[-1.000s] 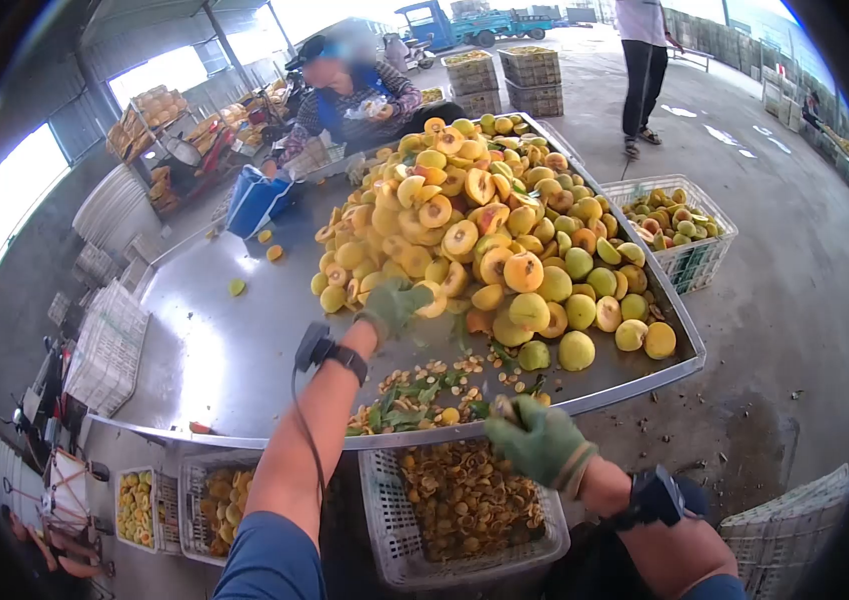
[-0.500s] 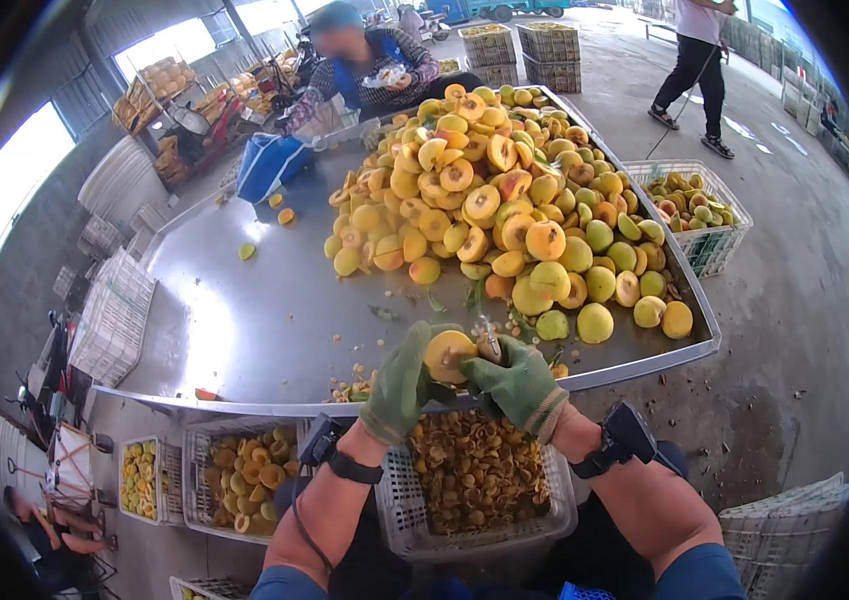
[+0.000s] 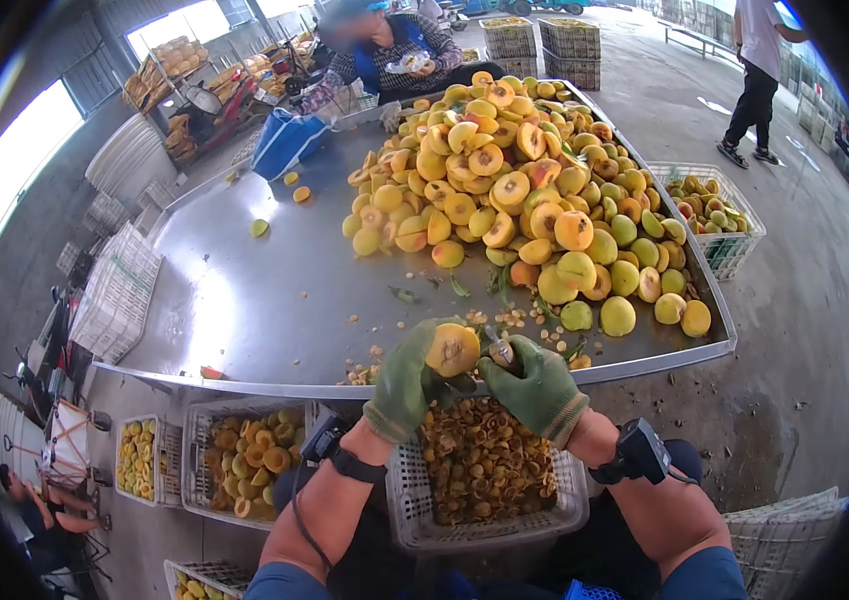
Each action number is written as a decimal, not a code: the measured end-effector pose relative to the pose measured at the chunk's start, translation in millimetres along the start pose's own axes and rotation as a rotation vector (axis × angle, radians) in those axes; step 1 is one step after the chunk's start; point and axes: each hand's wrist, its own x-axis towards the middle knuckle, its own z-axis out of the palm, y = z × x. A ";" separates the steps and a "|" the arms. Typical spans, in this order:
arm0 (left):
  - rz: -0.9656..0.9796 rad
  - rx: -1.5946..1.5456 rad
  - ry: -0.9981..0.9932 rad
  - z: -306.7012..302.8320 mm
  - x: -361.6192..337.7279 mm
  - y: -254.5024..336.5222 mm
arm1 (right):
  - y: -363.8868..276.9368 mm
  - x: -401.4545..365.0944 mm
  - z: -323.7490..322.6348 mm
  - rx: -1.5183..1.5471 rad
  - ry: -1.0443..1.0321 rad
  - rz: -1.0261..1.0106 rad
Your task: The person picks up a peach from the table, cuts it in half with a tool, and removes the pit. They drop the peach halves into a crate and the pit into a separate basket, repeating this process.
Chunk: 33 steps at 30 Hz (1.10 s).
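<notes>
My left hand [image 3: 404,388], in a green glove, is closed around a halved yellow peach [image 3: 454,350] with its cut face turned up towards me. Close by on its right, my right hand [image 3: 539,392], gloved the same way, grips a small metal tool [image 3: 501,351], mostly hidden by the fingers. Both hands are over the near edge of the metal table [image 3: 285,290]. Below them stands a white crate [image 3: 490,540] of brown peach scraps and pits. A large heap of halved peaches [image 3: 490,190] covers the table's right side.
To the lower left is a crate of peach halves [image 3: 255,460], with a smaller crate [image 3: 138,460] beside it. Another peach crate [image 3: 710,215] stands right of the table. Across the table sits a person [image 3: 385,55] near a blue bag [image 3: 287,145]. Someone walks [image 3: 757,80] at the upper right.
The view has shifted a little. The peach half's cut face is tilted differently, and my right hand is slightly further from it. The walking person has moved right.
</notes>
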 end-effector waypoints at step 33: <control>0.093 -0.201 0.015 17.7 -2.0 -10.0 | -26.4 -17.2 -18.2 -0.266 -0.190 -0.126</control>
